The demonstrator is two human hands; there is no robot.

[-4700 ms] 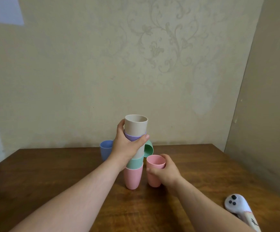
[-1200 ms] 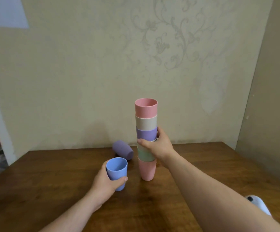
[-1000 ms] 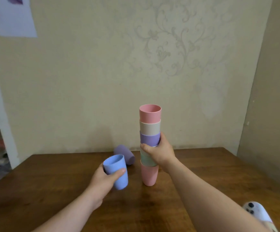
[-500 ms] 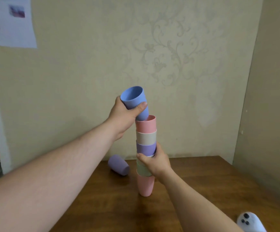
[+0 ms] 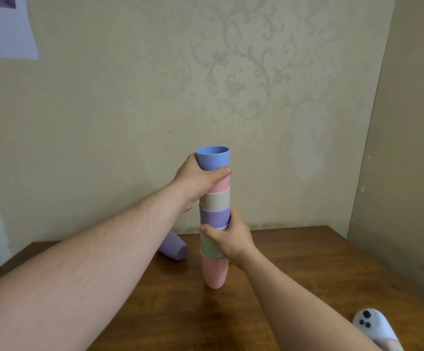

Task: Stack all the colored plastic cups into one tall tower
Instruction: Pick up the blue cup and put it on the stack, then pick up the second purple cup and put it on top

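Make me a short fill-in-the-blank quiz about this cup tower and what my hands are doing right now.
1. The top cup of the tower is ____ in colour.
2. The bottom cup, standing on the table, is ____.
3. The one cup not on the tower is purple and lies on its ____.
4. The blue cup is gripped by the ____ hand.

Missing words: blue; pink; side; left

We cannot see most of the upper pink cup (image 5: 221, 183), which the left hand (image 5: 197, 183) covers, and the right hand (image 5: 231, 239) hides part of the green cup (image 5: 209, 249). The left forearm covers the top of the lying purple cup (image 5: 174, 249). The frame's edge cuts off the white controller (image 5: 375, 328) and the wall paper (image 5: 3, 26).
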